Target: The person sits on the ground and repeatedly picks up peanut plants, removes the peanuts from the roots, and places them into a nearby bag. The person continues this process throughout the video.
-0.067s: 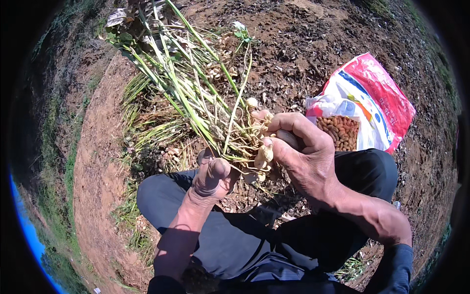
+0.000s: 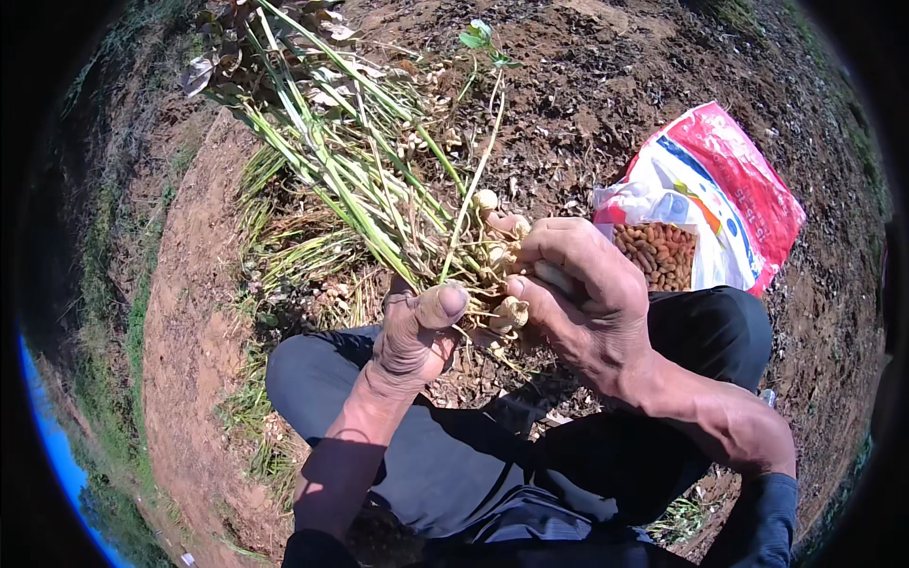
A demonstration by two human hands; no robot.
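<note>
A bundle of peanut plants (image 2: 350,194), with long green stems and dry leaves, slants from the upper left down to my hands. My left hand (image 2: 417,327) is closed around the base of the stems, its thumb on top. Pale peanut pods (image 2: 509,314) hang from the roots between my two hands. At the root end my right hand (image 2: 587,293) is closed, thumb and forefinger pinching among the pods. Its curled fingers partly hide what they grip.
To the right a red and white sack (image 2: 729,199) lies with its mouth toward me, showing loose peanuts (image 2: 658,256) inside. More pulled stalks (image 2: 303,251) lie on the soil at the left. My bent knees in dark trousers (image 2: 322,379) are below my hands.
The stems have tilted slightly to the left, and a thin leafy stalk has swung upright. My left thumb has shifted a little right and up toward the roots. My right hand has barely moved.
</note>
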